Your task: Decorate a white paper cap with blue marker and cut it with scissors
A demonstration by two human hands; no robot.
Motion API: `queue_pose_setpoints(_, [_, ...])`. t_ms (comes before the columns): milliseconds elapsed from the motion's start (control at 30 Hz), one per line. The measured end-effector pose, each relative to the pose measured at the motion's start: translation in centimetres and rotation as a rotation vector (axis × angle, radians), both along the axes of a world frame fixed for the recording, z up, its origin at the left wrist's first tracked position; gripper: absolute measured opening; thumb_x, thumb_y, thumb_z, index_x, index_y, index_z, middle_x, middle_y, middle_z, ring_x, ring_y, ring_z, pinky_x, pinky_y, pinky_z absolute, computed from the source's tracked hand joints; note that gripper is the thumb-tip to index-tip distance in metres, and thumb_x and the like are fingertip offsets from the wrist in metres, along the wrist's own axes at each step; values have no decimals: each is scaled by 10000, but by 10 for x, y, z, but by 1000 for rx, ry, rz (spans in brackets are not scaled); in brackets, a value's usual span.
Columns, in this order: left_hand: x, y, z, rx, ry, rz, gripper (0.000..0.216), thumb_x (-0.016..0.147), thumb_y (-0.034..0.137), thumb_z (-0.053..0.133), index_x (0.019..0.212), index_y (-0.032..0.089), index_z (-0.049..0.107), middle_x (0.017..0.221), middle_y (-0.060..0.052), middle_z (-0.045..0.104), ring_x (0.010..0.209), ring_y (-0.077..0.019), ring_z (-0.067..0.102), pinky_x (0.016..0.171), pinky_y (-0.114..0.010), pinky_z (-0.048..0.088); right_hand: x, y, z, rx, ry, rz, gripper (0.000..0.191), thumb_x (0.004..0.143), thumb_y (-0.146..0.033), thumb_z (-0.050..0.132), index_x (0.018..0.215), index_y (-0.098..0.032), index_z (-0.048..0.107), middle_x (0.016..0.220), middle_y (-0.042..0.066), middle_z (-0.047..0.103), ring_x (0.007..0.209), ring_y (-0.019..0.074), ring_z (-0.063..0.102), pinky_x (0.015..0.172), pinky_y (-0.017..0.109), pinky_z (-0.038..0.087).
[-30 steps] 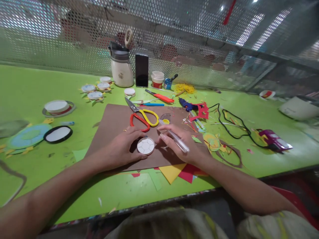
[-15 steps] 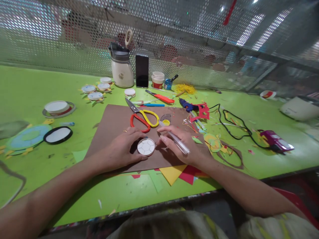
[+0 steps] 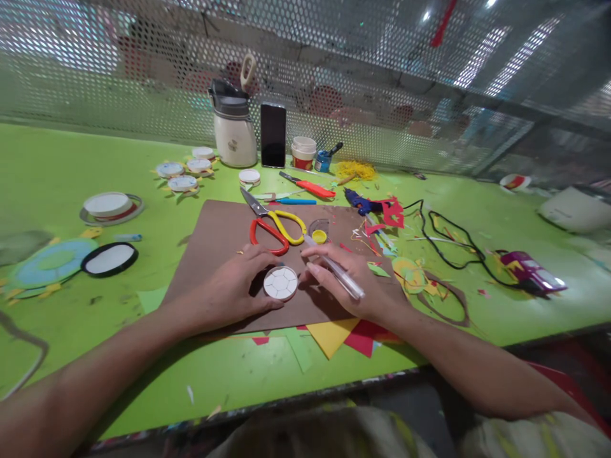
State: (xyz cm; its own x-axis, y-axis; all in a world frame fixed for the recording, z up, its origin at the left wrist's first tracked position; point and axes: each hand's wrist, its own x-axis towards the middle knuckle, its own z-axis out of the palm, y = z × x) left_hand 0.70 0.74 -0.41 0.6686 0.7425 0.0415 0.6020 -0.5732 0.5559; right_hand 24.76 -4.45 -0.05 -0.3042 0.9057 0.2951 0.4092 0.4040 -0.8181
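A small white disc (image 3: 280,283), drawn with a dark football-like line pattern, lies on the brown board (image 3: 200,254). My left hand (image 3: 238,283) steadies its left edge between thumb and fingers. In my right hand (image 3: 346,277) is a clear-barrelled pen (image 3: 344,277), its back end sticking out past the thumb; the tip is hard to make out near the disc's right side. Just beyond my hands rest scissors (image 3: 277,222) with one red and one yellow handle. Close to them are a protractor-like clear piece (image 3: 319,224) and a yellow cap (image 3: 319,237).
Behind the board lie a red cutter (image 3: 312,188), a blue pen-like tool (image 3: 296,201) and a glue gun (image 3: 363,203) with black cord. A phone (image 3: 273,135) stands by a white jug (image 3: 235,133). Paper turtles (image 3: 182,184) sit left; coloured paper (image 3: 331,337) lies under the board's front.
Hardly anything differs. The whole view has shifted very slightly; both hands keep their places at the disc and on the pen.
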Motion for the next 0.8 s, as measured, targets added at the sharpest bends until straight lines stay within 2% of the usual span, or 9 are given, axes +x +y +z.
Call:
queue_pose_setpoints(567, [2,-2,6,-36,18,5,524,789,483,684,1206,167,653,1262,-157,654,1168,-356,581,961,-481,493,0,-1,4,-44,-19,5,218,998,-276,518,1162,-173,617,871,54,777,750,164,724,692,296,532])
queue_pose_setpoints(800, [-1,-1,4,-23,11,4,512,793,499,681,1206,199,646,1257,-136,668,1172,-354,585,965,-478,496,-1,2,1,-70,34,24,204,988,-247,525,1162,-168,595,864,54,767,782,171,734,728,299,544])
